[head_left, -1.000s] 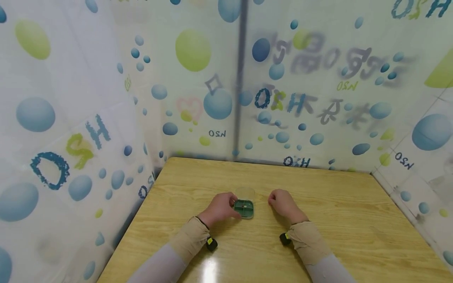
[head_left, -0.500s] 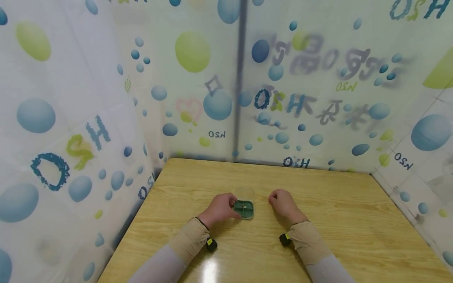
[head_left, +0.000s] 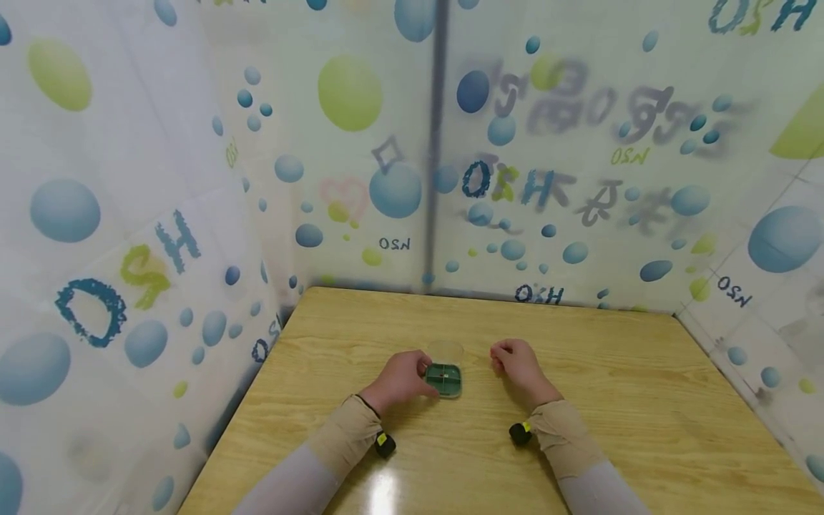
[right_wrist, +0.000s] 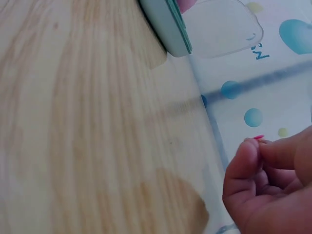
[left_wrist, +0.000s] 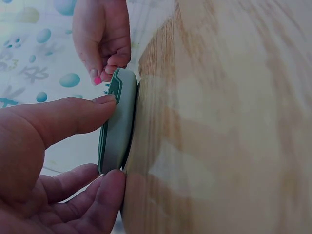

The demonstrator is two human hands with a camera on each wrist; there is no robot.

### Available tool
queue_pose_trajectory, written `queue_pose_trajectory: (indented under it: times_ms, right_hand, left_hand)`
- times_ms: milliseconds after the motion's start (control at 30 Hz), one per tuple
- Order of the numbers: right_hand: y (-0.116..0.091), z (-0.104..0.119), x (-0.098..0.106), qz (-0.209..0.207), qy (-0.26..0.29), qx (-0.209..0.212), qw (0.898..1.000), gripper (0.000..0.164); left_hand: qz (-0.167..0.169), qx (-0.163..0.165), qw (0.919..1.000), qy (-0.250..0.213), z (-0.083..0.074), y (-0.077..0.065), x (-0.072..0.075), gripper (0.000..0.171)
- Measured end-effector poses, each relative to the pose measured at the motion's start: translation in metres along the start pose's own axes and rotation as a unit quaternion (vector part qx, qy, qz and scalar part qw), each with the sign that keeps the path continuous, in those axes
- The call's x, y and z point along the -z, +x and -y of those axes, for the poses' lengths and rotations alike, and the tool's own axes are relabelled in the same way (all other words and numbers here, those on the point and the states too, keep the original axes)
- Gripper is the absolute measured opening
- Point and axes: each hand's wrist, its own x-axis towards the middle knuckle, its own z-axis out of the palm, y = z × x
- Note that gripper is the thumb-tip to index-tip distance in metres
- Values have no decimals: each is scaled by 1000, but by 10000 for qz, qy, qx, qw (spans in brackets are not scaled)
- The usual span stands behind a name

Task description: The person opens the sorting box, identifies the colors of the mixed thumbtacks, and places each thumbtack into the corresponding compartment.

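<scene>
A small green pill box point(head_left: 444, 390) with a cross-shaped divider rests on the table, its clear lid point(head_left: 445, 350) swung back. My left hand point(head_left: 400, 380) grips the box from the left, thumb on the near edge and fingers at the far side. A tiny reddish speck shows near the middle of the divider. To the right of the box, apart from it, my right hand point(head_left: 523, 370) pinches a small bright pink piece point(right_wrist: 259, 137) between thumb and index finger; its other fingers are curled in. In the left wrist view the same pink piece point(left_wrist: 97, 80) shows at the fingertips.
The wooden table point(head_left: 618, 400) reaches back to a pale curtain point(head_left: 360, 157) printed with blue and green dots. More of this sheeting stands at the left and right sides. A black wrist camera point(head_left: 385, 445) hangs at the left wrist, another camera point(head_left: 519, 433) at the right.
My right hand has lifted slightly and turned a little, its pinch kept. The left hand and the pill box have stayed in place.
</scene>
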Motion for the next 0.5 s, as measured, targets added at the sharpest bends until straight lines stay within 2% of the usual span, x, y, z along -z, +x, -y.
queue_pose_trajectory:
  times_ms: [100, 267, 500]
  right_hand:
    - [2, -1, 0, -120, 756, -194, 9969, 25]
    - [5, -3, 4, -355, 1548, -475, 9862, 26]
    - [7, -7, 11, -328, 2757, -673, 9583, 24]
  left_hand:
    - [-13, 2, 10000, -9, 1, 0, 0, 61]
    - [-17, -12, 10000, 33, 0, 0, 0, 60]
    - [6, 20, 10000, 48, -3, -3, 0, 60]
